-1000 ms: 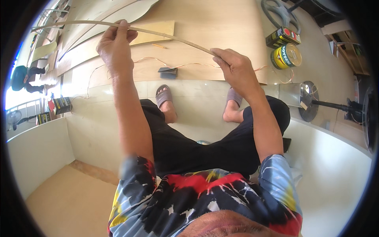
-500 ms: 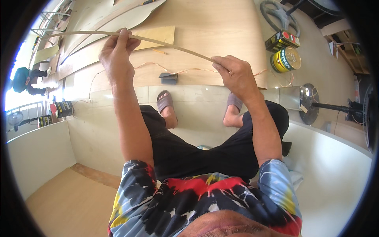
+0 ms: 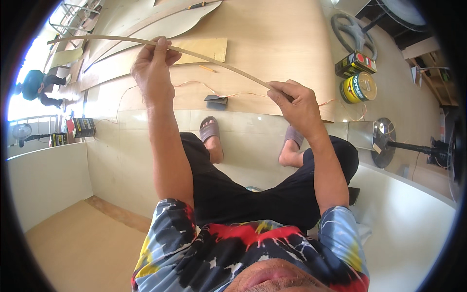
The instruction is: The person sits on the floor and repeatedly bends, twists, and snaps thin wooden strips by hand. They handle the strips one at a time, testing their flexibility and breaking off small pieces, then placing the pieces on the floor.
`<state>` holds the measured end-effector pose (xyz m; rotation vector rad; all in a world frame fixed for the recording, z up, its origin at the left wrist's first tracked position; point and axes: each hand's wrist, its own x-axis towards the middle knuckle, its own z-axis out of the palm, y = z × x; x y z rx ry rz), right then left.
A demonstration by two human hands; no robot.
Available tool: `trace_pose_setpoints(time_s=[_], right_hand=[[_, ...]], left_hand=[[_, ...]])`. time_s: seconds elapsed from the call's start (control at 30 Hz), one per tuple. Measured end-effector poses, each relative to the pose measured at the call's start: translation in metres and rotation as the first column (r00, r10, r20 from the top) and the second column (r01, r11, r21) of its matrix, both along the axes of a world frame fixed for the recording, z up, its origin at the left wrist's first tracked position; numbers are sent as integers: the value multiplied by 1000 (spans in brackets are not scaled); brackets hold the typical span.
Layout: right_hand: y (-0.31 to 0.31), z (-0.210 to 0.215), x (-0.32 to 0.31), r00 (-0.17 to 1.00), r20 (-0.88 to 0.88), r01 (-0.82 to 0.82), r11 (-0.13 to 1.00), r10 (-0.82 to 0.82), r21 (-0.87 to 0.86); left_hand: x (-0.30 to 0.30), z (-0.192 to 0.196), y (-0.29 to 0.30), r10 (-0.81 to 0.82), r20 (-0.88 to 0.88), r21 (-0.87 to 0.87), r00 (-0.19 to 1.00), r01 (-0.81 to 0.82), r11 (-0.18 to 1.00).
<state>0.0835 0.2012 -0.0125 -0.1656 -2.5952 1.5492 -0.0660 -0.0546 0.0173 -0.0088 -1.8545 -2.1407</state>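
A long, thin wooden strip (image 3: 221,63) spans both my hands, held up above a large light-wood sheet. My left hand (image 3: 154,68) pinches it partway along, between thumb and fingers. Beyond that hand the strip runs on to the far left. My right hand (image 3: 295,101) grips the strip near its right end, fingers closed over it. Below the strip a pencil (image 3: 207,68) lies on the light-wood sheet (image 3: 277,29). A dark grey folded piece (image 3: 216,102), perhaps sandpaper, rests near the sheet's front edge, beside a thin copper-coloured cord (image 3: 192,82).
On the right stand a yellow paint can (image 3: 358,88), a rectangular tin (image 3: 355,64) and fan parts with a round base (image 3: 384,141). A dark-handled tool (image 3: 197,6) lies at the back. Another person (image 3: 44,87) is at far left. White panels (image 3: 51,190) flank me.
The view has shifted slightly, so the scene sits a little lower and to the right. My right hand's fingers have moved a little on the strip; both hands still hold it.
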Motion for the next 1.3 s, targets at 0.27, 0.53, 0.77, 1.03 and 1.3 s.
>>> trace_pose_setpoints(time_s=[0.27,0.53,0.77,1.03,1.3], right_hand=[[1,-5,1,996,-75,32,994,-40,-100],[3,-12,-4,995,79,-49,978,66,-201],[6,-8,-2,956,245,-118,978,159,-173],[4,-9,4,921,267,-197,932,283,-305],[-5,-3,7,930,268,-214,963,252,-165]], left_hand=[[1,-2,-1,-44,-1,102,999,44,994],[-2,3,-9,-122,80,196,989,104,975],[4,4,-7,-131,-25,172,991,133,976],[6,7,-3,-65,-20,67,998,67,996],[2,-2,2,-54,-41,60,998,56,997]])
